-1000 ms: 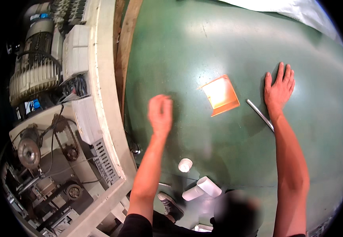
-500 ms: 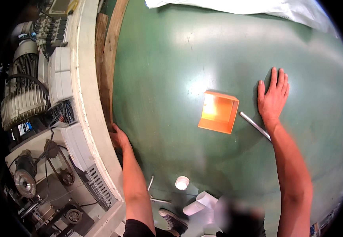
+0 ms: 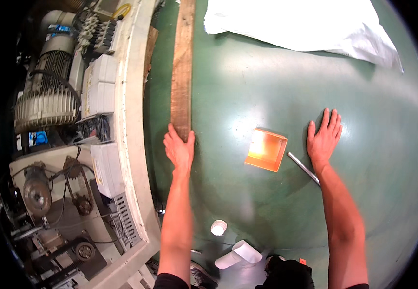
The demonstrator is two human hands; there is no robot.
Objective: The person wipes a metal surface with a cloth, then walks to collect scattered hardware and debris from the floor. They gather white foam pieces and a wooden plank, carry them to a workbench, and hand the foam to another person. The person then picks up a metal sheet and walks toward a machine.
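Wooden plank (image 3: 182, 62): left-centre, long axis running near to far, over the green floor (image 3: 267, 86). Well right of the frame edge, gap of floor between. Can't tell whether it lies flat or its near end is lifted.

Left hand (image 3: 179, 151) is on the plank's near end. Thumb on the right edge, index finger along the left edge, so fingers spread about a plank's width with the end pinched between. Other fingers partly curled; can't see what's under the palm.

Right hand (image 3: 324, 139): well right, palm down on the floor, fingers straight and slightly spread, nothing in hold. Metal rod (image 3: 304, 168) is just left of it, slanted, near end reaching to the wrist.

Orange box (image 3: 267, 149) sits between the hands, closer to the right one, open side up, bright glare inside.

Near side: small white round container (image 3: 218, 228), then two white tubes (image 3: 247, 253) touching in a V. Can't tell if they're joined.

Far side: big white sack (image 3: 305, 24), right of the plank.

Left: cream machine frame (image 3: 137, 120) with a second piece of wood (image 3: 151, 53) just beside it. In the frame: finned motor (image 3: 47, 91) far, chain drive (image 3: 84, 204) nearer.
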